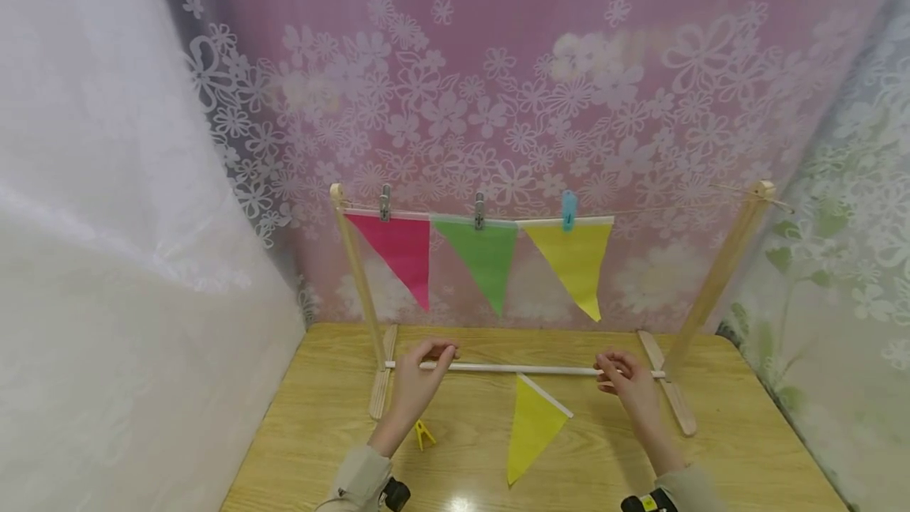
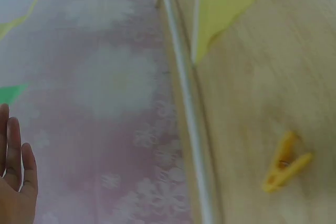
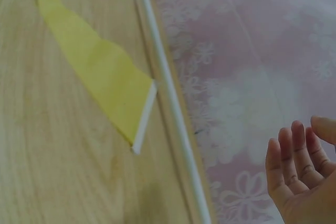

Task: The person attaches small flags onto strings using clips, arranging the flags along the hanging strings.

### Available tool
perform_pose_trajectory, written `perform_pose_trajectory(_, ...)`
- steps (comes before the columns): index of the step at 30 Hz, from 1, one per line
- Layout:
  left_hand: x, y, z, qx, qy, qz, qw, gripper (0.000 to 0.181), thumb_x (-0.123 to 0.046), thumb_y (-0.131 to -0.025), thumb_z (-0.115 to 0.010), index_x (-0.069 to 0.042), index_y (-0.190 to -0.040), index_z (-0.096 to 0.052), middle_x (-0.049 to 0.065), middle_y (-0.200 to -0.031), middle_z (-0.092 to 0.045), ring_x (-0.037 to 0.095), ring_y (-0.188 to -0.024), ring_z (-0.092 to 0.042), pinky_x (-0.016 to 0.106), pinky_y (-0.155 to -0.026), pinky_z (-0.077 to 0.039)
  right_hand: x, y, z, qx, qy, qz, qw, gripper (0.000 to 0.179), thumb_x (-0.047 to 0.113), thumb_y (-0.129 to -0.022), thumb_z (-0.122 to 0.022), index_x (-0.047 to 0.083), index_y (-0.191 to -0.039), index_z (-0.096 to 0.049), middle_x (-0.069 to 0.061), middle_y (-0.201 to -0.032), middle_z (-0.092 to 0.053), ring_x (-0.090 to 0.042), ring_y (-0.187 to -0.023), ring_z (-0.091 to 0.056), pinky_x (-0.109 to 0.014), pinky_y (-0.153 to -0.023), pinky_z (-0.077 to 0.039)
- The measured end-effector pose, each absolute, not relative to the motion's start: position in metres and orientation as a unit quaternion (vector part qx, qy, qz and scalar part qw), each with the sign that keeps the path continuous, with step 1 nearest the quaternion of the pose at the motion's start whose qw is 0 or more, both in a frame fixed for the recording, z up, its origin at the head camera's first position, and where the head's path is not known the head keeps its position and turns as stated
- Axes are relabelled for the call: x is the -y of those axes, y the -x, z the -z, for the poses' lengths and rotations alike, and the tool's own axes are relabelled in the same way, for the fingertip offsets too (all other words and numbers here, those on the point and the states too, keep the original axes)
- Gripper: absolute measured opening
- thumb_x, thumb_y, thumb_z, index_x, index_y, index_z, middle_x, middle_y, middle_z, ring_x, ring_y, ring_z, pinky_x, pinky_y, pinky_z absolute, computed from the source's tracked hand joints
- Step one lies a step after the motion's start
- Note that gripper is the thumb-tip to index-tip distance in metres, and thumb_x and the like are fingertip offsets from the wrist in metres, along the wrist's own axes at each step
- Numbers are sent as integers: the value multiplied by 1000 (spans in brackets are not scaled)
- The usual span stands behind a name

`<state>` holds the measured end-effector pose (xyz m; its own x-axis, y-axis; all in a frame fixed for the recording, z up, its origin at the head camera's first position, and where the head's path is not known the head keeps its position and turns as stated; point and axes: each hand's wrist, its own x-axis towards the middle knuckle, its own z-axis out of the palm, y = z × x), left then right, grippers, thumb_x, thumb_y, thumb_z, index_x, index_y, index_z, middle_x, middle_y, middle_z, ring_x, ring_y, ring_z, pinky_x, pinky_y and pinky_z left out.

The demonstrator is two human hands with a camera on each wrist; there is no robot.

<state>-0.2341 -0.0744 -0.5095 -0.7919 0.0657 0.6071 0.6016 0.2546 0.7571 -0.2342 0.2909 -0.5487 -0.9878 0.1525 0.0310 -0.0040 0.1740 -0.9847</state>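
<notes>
My left hand [image 1: 419, 382] hovers near the left end of a white rod [image 1: 498, 368], fingers loosely bent with nothing in them. Over the rod's right part is my right hand [image 1: 626, 378], also holding nothing, its fingers slightly curled in the right wrist view. Between the hands a yellow pennant [image 1: 535, 425] with a white top strip lies on the table. A yellow clothespin [image 1: 424, 434] lies beside my left forearm. On the string above hang a pink pennant [image 1: 401, 251], a green pennant [image 1: 483, 255] and another yellow pennant [image 1: 577, 259].
Two wooden posts, a left post [image 1: 359, 283] and a right post [image 1: 721, 279], carry the string [image 1: 668, 208]. Grey clips [image 1: 385, 204] and a blue clip [image 1: 569, 210] pinch the hanging pennants. A flowered curtain [image 1: 498, 101] stands behind the wooden table [image 1: 313, 417].
</notes>
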Motion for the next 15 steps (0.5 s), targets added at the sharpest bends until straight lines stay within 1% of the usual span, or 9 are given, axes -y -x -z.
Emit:
perform_pose_trajectory(3,86,231,530,764,207,569,225,10,-10,-98,-68,-15,-103,-76,2,-89,-76,22,-80,-73,31,-72,-59,-287,230,559,777,58,-625,53,46,30,-104,-59,-8,-129,-54,-4,-101,-73,-7,-81,-68,-28,-74,-60)
perform_pose_trajectory(6,97,228,547,781,187,560,203,10,-13,-99,-68,-9,-104,-75,7,-91,-76,22,-82,-72,30,-76,-59,-283,227,567,789,65,-609,41,44,30,-104,-61,-7,-127,-57,-11,-105,-73,-6,-80,-68,-31,-74,-61)
perform_pose_trajectory(9,109,226,563,808,167,536,177,12,-15,-99,-67,-7,-104,-74,6,-92,-76,19,-84,-72,29,-79,-59,-279,224,575,800,70,-595,30,40,29,-104,-61,-5,-125,-59,-14,-107,-72,-8,-80,-69,-34,-76,-61)
perform_pose_trajectory(11,116,224,574,825,162,515,167,10,-14,-98,-68,-8,-104,-74,3,-92,-76,15,-84,-71,29,-79,-58,-276,223,580,807,70,-586,25,37,25,-103,-62,-5,-124,-60,-17,-107,-71,-12,-80,-69,-36,-76,-61)
perform_pose_trajectory(15,128,223,593,845,172,479,162,9,-8,-96,-70,-10,-104,-75,1,-92,-77,12,-82,-71,29,-76,-59,-271,223,590,826,62,-560,16,34,18,-101,-65,-8,-122,-62,-19,-104,-71,-20,-79,-70,-37,-72,-61)
